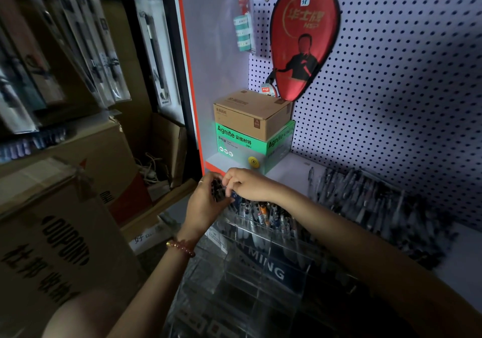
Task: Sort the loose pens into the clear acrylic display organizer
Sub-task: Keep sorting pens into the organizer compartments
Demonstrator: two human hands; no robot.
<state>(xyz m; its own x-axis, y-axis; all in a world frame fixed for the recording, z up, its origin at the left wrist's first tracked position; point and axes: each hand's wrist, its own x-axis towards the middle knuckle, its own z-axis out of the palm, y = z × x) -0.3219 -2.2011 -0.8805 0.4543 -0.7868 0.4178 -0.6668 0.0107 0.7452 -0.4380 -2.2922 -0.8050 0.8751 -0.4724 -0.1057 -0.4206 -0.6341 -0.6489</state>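
We are in a dim stationery corner, where a white pegboard (391, 89) backs a white shelf (294, 170). The clear acrylic organizer (260, 249) stands at the shelf's front edge. Its back cells hold upright pens (263, 213), and its front cells are too dark to read. The loose pens (378, 207) lie in a blurred heap just beside it at three o'clock.

At eleven o'clock of the organizer, over its back corner, the left hand (204, 204) is wrapped round a bundle of dark pens (217, 190). The right hand (247, 183) pinches a single pen (234, 194) at that bundle with curled fingertips.

We judge the pens light, stiff and smooth, apt to slide or roll when many are held together. Each is best taken near its upper end, so the tip drops straight into a cell. The acrylic looks rigid but light and may shift if bumped.

At twelve o'clock, near the hands, a brown carton (250, 113) sits on a green box (242, 144). A red racket cover (302, 37) hangs at one o'clock. Big cartons (52, 233) crowd nine o'clock, off the shelf. The standing pens narrow the way into the back cells
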